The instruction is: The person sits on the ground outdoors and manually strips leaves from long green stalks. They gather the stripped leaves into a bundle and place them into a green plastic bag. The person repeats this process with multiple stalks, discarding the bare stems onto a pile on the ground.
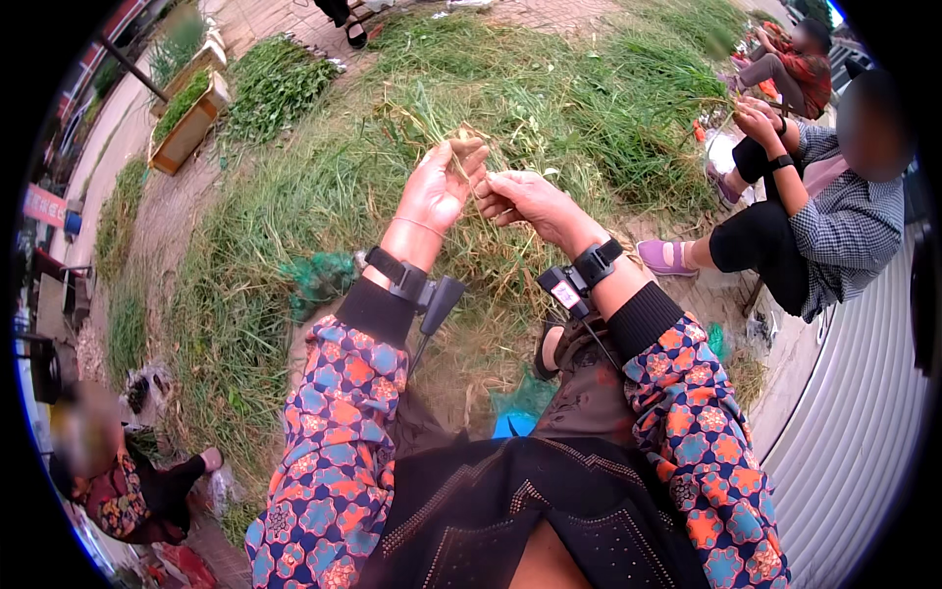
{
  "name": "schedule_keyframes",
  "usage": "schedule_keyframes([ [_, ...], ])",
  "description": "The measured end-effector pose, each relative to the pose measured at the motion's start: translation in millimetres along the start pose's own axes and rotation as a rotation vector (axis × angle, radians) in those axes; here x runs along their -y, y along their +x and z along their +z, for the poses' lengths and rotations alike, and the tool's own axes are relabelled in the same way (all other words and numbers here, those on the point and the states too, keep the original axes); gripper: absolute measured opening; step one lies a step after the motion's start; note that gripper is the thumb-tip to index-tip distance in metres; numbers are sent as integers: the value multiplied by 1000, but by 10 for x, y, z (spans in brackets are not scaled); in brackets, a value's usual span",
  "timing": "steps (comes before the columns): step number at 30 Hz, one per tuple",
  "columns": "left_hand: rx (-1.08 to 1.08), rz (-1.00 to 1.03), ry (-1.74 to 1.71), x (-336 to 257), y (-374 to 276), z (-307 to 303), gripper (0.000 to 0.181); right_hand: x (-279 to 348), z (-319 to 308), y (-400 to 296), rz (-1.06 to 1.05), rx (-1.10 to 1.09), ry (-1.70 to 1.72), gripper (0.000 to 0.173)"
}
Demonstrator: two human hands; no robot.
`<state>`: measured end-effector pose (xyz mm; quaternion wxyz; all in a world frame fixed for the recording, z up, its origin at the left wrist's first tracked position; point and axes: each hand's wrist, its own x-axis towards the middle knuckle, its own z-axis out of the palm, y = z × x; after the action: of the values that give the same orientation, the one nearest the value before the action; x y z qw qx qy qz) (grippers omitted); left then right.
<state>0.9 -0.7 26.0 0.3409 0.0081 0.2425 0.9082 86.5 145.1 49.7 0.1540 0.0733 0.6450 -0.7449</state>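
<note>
My left hand [436, 190] is raised in front of me, palm turned up, with a small bunch of thin plant stems [458, 163] between thumb and fingers. Leafy tops of the bunch point away from me. Beside it, my right hand [541, 210] has thumb and forefinger pinched at the lower ends of the stems, close to the left fingertips. The exact strands in the right pinch are too fine to tell. Below and beyond both hands spreads a wide heap of cut green and yellowed grass [331, 177].
A seated co-worker [846, 199] handles grass at right, beside a ribbed metal shutter [846, 412]. Another person [140, 493] sits lower left. Planter boxes [190, 125] and a leafy green pile [276, 88] stand upper left. Green netting [320, 278] lies near my left wrist.
</note>
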Motion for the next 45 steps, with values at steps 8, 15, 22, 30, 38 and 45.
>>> schedule_keyframes([
  [8, 45, 60, -79, -95, 16, -61, 20, 20, 225, -5, 135, 78, 153, 20],
  [15, -78, 67, -107, -233, 10, -80, 22, 61, 227, -72, 152, 27, 192, 16],
  [22, -44, 76, -70, -298, 14, -146, 20, 73, 212, -84, 122, 21, 43, 17],
  [30, 31, 29, 79, -161, -67, 10, 20, 107, 167, -11, 165, 222, 461, 17],
  [38, 88, -35, 23, -198, -89, 43, 21, 81, 109, -12, 146, 206, 376, 18],
  [45, 46, 33, 246, -208, -140, 167, 23, 168, 224, -55, 134, 7, 86, 14],
])
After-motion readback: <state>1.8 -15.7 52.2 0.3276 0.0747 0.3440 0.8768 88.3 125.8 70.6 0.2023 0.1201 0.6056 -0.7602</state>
